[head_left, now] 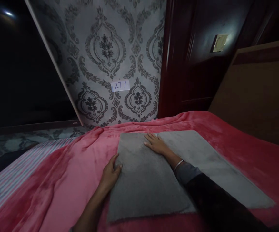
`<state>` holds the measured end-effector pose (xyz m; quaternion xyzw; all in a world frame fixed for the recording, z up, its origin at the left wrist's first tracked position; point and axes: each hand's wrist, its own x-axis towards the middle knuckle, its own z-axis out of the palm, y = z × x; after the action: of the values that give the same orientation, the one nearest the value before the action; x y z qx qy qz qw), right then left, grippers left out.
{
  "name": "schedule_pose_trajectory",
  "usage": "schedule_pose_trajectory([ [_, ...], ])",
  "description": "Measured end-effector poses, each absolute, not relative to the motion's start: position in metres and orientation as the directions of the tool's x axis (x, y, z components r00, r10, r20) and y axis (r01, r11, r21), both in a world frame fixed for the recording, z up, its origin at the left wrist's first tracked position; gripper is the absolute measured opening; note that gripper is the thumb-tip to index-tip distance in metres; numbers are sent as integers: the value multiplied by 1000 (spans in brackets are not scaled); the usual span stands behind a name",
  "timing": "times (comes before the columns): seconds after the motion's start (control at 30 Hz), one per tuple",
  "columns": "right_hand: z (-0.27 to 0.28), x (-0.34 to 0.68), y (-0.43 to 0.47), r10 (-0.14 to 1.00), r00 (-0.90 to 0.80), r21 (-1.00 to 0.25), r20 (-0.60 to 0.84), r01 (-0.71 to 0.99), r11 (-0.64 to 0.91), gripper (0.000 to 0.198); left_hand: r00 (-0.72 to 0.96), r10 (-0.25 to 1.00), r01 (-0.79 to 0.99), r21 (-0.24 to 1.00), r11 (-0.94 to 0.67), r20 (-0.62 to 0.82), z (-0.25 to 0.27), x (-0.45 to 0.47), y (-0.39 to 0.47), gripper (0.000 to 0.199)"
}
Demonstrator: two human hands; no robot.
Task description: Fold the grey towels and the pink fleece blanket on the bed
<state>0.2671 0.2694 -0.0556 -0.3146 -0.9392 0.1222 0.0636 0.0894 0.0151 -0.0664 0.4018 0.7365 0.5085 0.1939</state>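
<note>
A grey plush mat or thick cloth [144, 190] lies on a pink-red plush blanket [81, 174]. Its left part is darker and looks folded over the paler right part [219, 174]. My left hand [111, 172] rests against the left edge of the mat, with thumb and forefinger apart; its other fingers are mostly hidden. Near the mat's far edge, my right hand [157, 145] lies flat on top with its fingers spread. The right forearm, in a dark sleeve with a bracelet at the wrist, crosses the paler part.
Patterned wallpaper [105, 54] with a paper label [120, 85] reading 277 rises behind the bed. A large dark screen [25, 74] stands at the left. Dark red wood panelling [187, 64] and a brown board [257, 93] are on the right. Striped fabric [33, 164] shows beside the blanket.
</note>
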Motion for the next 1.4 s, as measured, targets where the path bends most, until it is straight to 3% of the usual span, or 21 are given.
schedule_pose_trajectory([
  [0.1,-48,267,264,624,-781,-253,12,601,758,64,-633,751,534,809,246,189,-58,92,11,54],
  [0.23,-33,261,254,645,-764,-245,-19,629,738,65,-503,789,809,514,287,352,-33,91,24,42],
  [0.4,-29,253,245,592,-803,-223,68,566,793,65,-230,952,922,358,146,203,-12,87,85,60],
  [0.6,-53,258,247,599,-795,-185,99,576,796,64,-233,971,956,192,221,45,-38,84,121,69],
  [1.1,-52,255,244,692,-717,-211,82,666,716,70,-254,967,963,94,251,15,-40,74,125,74],
  [1.4,-50,256,243,740,-670,-261,56,706,658,73,-388,920,905,211,369,56,-47,57,133,72],
])
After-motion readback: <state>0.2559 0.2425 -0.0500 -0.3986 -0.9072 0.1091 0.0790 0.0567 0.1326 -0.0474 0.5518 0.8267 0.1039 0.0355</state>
